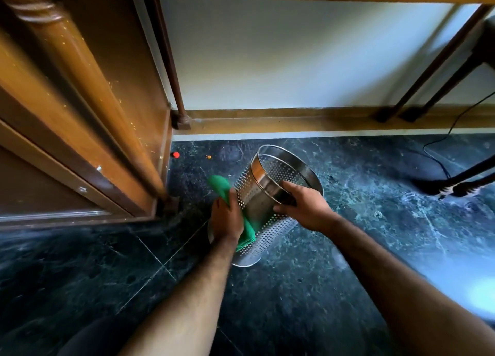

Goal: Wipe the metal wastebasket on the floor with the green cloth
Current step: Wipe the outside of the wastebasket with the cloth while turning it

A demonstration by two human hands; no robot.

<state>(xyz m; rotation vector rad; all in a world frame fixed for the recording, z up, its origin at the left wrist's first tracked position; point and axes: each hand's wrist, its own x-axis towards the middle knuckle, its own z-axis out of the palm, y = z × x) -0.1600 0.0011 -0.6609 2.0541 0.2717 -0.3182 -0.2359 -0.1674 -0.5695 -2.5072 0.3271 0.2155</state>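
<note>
Metal wastebasket [270,195] sits on the dark green marble floor [348,262], tilted w/ its open mouth leaning away toward the wall [294,55] and skirting board [267,120]; only its base edge nearest the person looks to touch the floor. It's a shiny steel cylinder: perforated bands of small round holes at top and bottom, plain polished band round the middle, rolled rim at the mouth. Inside looks empty, as far as can be seen. Reflections on the smooth band are dark.

Right hand [302,208] has its grip closed on the basket's side, fingers wrapped over the upper wall near the rim, thumb lower on the plain band, steadying the tilt.

Left hand [226,217] has its grip closed on the green cloth [247,232], pressing it against the basket's left side. Cloth is bright green, bunched; one end sticks up above the fingers, the other hangs below the palm over the lower perforated band.

Basket is approx. mid-floor, near the corner of a wooden cabinet [80,114] on the left, well apart from dark furniture legs [428,69] at right. A black cable [439,152] trails across the floor at far right. Two small orange specks [175,154] lie on the floor by the cabinet's corner, just beyond the cloth.
</note>
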